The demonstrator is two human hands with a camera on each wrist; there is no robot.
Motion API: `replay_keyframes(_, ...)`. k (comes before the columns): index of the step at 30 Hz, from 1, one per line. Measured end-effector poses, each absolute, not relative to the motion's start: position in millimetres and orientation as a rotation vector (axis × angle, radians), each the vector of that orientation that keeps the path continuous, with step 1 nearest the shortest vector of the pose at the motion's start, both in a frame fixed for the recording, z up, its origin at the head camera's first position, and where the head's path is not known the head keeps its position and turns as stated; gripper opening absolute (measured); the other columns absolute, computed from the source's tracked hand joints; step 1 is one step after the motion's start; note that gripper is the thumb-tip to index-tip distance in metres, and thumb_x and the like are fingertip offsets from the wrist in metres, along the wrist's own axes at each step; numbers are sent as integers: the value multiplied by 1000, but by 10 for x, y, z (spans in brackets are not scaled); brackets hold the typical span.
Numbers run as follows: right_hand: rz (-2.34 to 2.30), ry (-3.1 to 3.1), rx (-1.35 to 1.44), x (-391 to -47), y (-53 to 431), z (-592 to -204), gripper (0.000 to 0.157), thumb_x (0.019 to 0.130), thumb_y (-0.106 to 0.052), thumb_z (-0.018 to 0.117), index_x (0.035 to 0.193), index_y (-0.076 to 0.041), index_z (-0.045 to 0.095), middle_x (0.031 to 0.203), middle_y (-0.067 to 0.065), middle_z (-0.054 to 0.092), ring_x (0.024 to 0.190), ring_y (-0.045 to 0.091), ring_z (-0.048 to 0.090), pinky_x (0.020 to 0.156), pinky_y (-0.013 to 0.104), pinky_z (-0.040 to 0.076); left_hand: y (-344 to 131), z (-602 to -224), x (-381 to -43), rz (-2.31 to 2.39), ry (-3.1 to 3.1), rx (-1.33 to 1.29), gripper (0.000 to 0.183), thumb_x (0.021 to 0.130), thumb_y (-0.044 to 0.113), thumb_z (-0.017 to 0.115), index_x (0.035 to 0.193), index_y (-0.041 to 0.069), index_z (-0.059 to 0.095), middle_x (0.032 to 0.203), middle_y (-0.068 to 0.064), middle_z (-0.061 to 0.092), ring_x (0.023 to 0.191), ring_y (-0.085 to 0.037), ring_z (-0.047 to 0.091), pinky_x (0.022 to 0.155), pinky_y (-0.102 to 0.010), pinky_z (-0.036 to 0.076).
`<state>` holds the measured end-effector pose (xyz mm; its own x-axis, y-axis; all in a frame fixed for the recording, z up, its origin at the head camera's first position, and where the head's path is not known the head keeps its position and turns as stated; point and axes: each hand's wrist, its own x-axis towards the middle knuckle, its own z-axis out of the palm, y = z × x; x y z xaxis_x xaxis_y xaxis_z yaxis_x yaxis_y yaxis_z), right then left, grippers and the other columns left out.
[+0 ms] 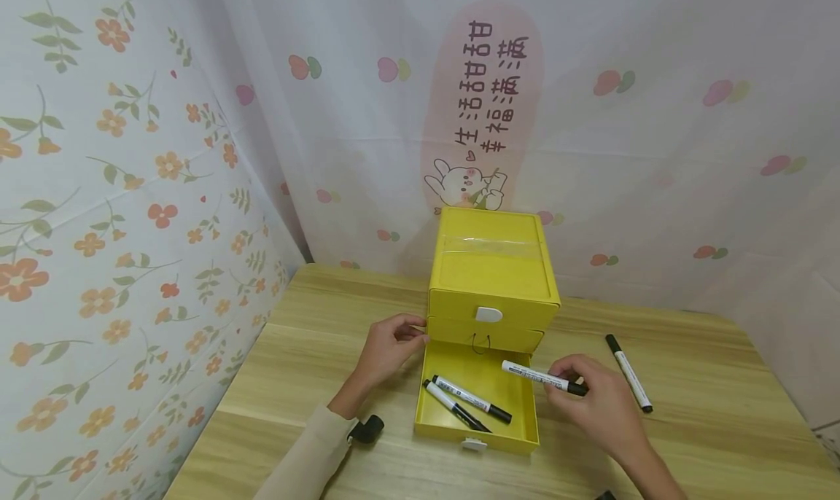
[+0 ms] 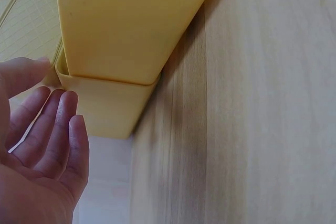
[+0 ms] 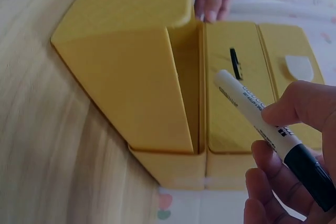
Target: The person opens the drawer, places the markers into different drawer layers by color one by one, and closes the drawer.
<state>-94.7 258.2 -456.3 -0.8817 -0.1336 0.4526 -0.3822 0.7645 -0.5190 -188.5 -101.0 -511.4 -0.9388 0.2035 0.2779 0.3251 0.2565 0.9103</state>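
Between the thumb and fingers of my right hand (image 1: 596, 401) is a white marker (image 3: 257, 111) with a black cap, its white end pointing left over the right side of a pulled-out drawer (image 1: 475, 436). Two more markers, one white (image 1: 469, 396) and one white and black (image 1: 453, 404), lie crossed inside this lower drawer of a yellow drawer box (image 1: 492, 263). My left hand (image 1: 390, 345) is at the box's front left corner. In the left wrist view its fingers (image 2: 55, 129) are loosely bent, with the fingertips right at the box's edge.
Another black-capped marker (image 1: 630, 375) lies on the wooden table (image 1: 695, 383) to the right of my right hand. The upper drawer, with a white pull tab (image 1: 488, 314), is closed. A patterned curtain (image 1: 367, 135) hangs behind the table, and a floral one (image 1: 131, 252) at the left.
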Motion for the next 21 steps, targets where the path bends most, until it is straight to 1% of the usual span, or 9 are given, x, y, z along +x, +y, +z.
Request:
replay_keyframes(6,869,-2575,466,-987,2437,-4601,35,76,0,93,90,-25,73,88,-20,67,76,0,60,64,26,54,-1007,-5108,-1883,-1788,-2414,-497,24,97,6,84,120,1,80,110,-11,82,96,-25,80,86,-30,65)
replay_keyframes(11,843,-2568,536,-1037,2319,-4608,33,75,-3,94,89,-24,72,88,-20,67,77,0,59,65,28,56,-1007,-5111,-1885,-1782,-2398,-521,23,97,6,85,119,1,80,109,-13,82,95,-27,80,87,-33,66)
replay_keyframes(18,836,-2618,574,-1115,2180,-4620,29,76,-7,93,90,-24,73,87,-19,67,80,3,63,70,32,59,-1011,-5113,-1890,-1762,-2410,-525,23,97,5,84,120,1,80,108,-11,82,94,-24,80,86,-32,65)
replay_keyframes(21,833,-2630,601,-1157,2132,-4619,27,77,-7,93,90,-23,74,88,-17,69,79,4,63,68,31,58,-1014,-5117,-1892,-1758,-2412,-530,23,97,6,84,120,1,80,107,-11,82,93,-23,80,85,-31,65)
